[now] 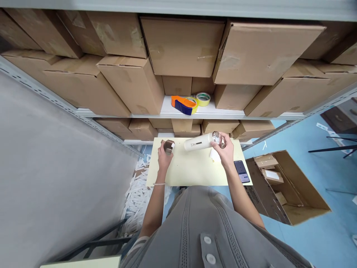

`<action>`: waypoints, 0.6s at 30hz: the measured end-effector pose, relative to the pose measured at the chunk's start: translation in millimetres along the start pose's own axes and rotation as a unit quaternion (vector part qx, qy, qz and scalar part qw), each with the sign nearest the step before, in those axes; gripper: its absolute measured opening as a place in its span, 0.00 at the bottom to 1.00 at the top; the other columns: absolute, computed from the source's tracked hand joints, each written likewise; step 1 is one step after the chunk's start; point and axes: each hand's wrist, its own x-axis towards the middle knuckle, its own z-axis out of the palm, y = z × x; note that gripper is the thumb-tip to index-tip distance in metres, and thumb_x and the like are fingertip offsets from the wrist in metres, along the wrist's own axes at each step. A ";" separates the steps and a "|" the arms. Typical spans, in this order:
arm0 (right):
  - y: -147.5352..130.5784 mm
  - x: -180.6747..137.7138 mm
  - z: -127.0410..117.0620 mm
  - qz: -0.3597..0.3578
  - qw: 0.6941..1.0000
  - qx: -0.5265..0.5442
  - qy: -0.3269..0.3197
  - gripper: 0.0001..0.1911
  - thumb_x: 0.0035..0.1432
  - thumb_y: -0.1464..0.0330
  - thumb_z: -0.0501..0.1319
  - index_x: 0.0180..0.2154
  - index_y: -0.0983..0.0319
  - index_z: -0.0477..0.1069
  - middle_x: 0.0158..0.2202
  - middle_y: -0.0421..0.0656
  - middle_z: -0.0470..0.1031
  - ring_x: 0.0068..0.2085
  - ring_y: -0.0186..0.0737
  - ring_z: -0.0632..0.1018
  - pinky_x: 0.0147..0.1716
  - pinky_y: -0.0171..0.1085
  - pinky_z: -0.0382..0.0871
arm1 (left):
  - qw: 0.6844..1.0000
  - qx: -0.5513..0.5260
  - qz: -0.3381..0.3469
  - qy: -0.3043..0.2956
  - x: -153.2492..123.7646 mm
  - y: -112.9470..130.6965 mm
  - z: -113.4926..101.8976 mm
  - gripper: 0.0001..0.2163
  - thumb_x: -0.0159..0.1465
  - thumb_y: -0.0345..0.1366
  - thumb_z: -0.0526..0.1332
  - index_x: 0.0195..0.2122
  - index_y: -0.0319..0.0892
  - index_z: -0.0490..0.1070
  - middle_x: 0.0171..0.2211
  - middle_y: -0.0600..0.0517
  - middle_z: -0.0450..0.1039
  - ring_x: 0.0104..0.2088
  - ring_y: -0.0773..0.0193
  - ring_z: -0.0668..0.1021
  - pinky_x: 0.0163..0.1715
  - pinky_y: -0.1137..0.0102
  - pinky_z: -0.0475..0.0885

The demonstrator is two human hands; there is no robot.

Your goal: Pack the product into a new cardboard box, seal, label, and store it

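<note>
From where I stand, both hands are busy above the pale worktop (189, 169). The left hand (165, 158) has its fingers curled around a small brown box (169, 147), thumb on one side, so that its end faces up; it is too small from here to say whether that end is open. The right hand (226, 150) pinches the shiny end of a white cylinder (198, 143) between thumb and fingers. The cylinder lies sideways over the middle of the worktop, its far end pointing at the left hand. Gripping it by the end probably keeps the printed side uncovered, and holding the two things apart leaves each free to turn.

A white slip (214, 154) sits just below the right hand, and a phone (241, 171) lies at the worktop's right edge, likely put there to stay out of the way yet within reach. The orange and blue tape dispenser (182, 105) rests on the shelf (223, 111) ahead beside a tape roll (203, 99), presumably to spare worktop room.
</note>
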 end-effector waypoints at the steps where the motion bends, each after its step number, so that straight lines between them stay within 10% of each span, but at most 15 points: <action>1: 4.2 -2.5 -0.8 0.016 1.000 0.001 -0.001 0.23 0.45 0.61 0.68 0.43 0.60 0.68 0.31 0.37 0.69 0.34 0.36 0.72 0.33 0.34 0.69 | 1.000 0.008 -0.010 0.000 1.1 -3.7 0.5 0.41 0.56 0.30 0.64 0.67 0.48 0.45 0.57 0.42 0.60 0.60 0.49 0.67 0.52 0.58 0.69; 18: 26.0 -23.8 -18.3 0.092 0.995 -0.029 0.010 0.28 0.40 0.57 0.70 0.44 0.62 0.70 0.40 0.45 0.77 0.38 0.41 0.77 0.37 0.39 0.75 | 0.992 0.116 -0.051 0.007 12.1 -15.9 -12.4 0.41 0.54 0.42 0.69 0.66 0.46 0.51 0.65 0.36 0.42 0.64 0.40 0.59 0.58 0.49 0.61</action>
